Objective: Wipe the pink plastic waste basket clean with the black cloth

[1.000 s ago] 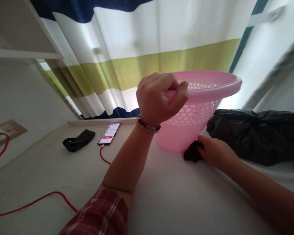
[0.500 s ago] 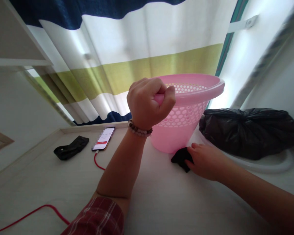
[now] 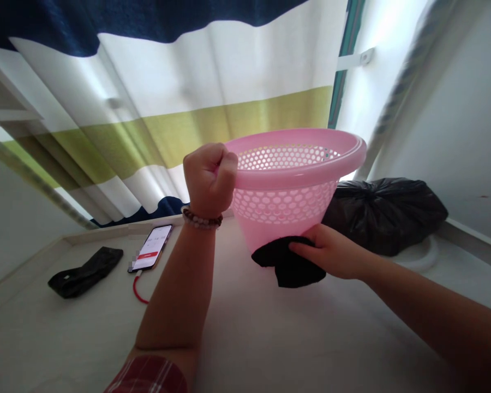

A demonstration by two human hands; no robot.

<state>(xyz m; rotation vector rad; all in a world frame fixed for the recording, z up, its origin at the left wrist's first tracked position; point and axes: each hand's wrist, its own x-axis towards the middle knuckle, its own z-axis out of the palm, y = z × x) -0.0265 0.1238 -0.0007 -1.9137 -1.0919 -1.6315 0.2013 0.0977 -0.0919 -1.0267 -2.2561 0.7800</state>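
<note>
A pink basket (image 3: 286,204) with a honeycomb of holes stands near the centre, in front of the curtain. My left hand (image 3: 211,180), a beaded bracelet at its wrist, is closed round the left side of the basket's rim. Between the thumb and fingers of my right hand (image 3: 331,252) is a black cloth (image 3: 295,265), which hangs in front of the basket's lower wall and hides part of it. Whether the cloth touches the wall I cannot tell.
A phone (image 3: 153,248) with a red cable lies on the pale surface (image 3: 245,338) at left, beside a folded black item (image 3: 85,271). Right of the basket sits a black plastic bag (image 3: 387,215) over a white ring. A striped curtain (image 3: 245,71) hangs behind.
The view has shifted, and most things now appear further left. The black cloth shows larger and more spread out in my right hand. My left hand still grips the rim.
</note>
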